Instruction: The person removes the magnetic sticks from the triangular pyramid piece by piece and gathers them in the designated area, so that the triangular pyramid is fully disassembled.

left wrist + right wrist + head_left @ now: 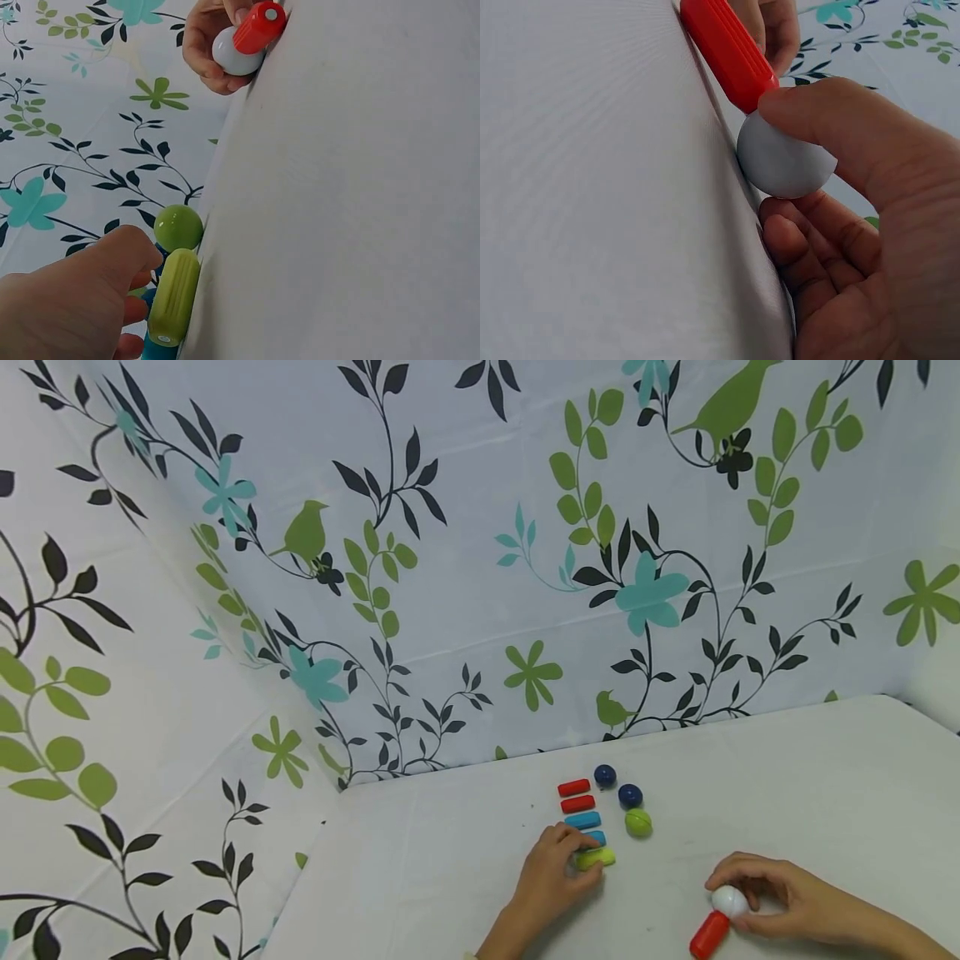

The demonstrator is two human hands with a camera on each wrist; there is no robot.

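My left hand (553, 875) is at a yellow-green ribbed stick (595, 858), the nearest of a short row, its thumb and index finger on either side of it. In the left wrist view the thumb tip is right by the end of that stick (174, 300). My right hand (787, 897) grips a white ball (727, 902) between thumb and fingers, low over the table. A red stick (708, 935) meets the ball end-on and points toward me. The right wrist view shows the thumb pressed on the ball (784, 161) near the red stick (731, 56).
Beyond the left hand, two blue sticks (582, 820) and two red sticks (577, 804) continue the row on the white table (450, 852). To their right are two dark blue balls (630, 796) and a green ball (638, 822). A patterned cloth (465, 610) hangs behind the table.
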